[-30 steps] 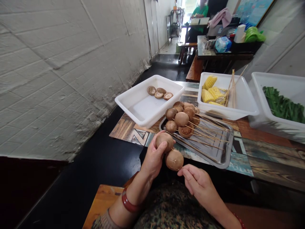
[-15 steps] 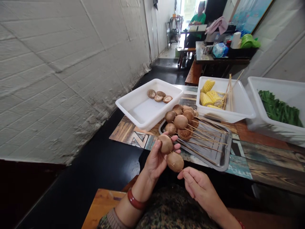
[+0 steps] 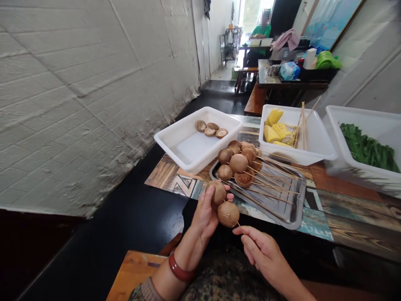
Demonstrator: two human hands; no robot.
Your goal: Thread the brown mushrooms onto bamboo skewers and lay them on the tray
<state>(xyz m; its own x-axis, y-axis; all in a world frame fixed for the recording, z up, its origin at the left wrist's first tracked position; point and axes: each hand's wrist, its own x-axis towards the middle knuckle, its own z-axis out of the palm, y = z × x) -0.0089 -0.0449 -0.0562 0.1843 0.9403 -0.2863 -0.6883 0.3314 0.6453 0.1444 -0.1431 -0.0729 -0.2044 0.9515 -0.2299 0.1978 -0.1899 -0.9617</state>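
Observation:
My left hand (image 3: 205, 215) has its fingers wrapped round a brown mushroom cap (image 3: 216, 193). A second mushroom cap (image 3: 228, 214) sits just below it on the same thin skewer (image 3: 238, 225). The lower end of that skewer is pinched in my right hand (image 3: 261, 247), mostly hidden by the fingers. Beyond my hands a metal tray (image 3: 299, 209) bears a pile of skewered mushrooms (image 3: 238, 163), their sticks pointing right. Several loose mushrooms (image 3: 209, 131) lie in a white tub (image 3: 184, 144) behind on the left.
A white tub (image 3: 316, 144) holds corn pieces (image 3: 283, 133) and upright sticks (image 3: 301, 125). Right of it, another tub (image 3: 360, 177) contains green leaves (image 3: 369, 148). A wall (image 3: 78, 104) runs along the left. In the background a person in green (image 3: 261, 31) sits at a table.
More of the skewer shows between the lower mushroom and my right hand, which has shifted slightly right and down. The whole view has tilted a little. My left hand keeps its hold.

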